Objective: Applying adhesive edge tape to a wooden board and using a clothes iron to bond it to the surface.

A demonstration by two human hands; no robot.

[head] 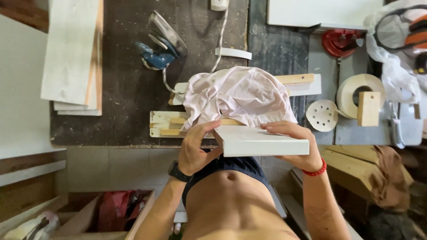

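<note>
Plainly white, flat-edged — board [262, 141] gripped by both hands.

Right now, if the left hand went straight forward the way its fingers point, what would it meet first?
Probably the pale pink cloth lying just beyond the left hand, which grips the white board. Depth is unclear, so it could pass above the cloth.

Scattered across a dark, dusty worktop [124, 89]: blue clothes iron [161, 49] near the far edge, stacked pale boards [71, 53] at left, roll of edge banding [358, 91] with wooden block [368, 108] at right, perforated white disc [322, 115] beside it.
</note>
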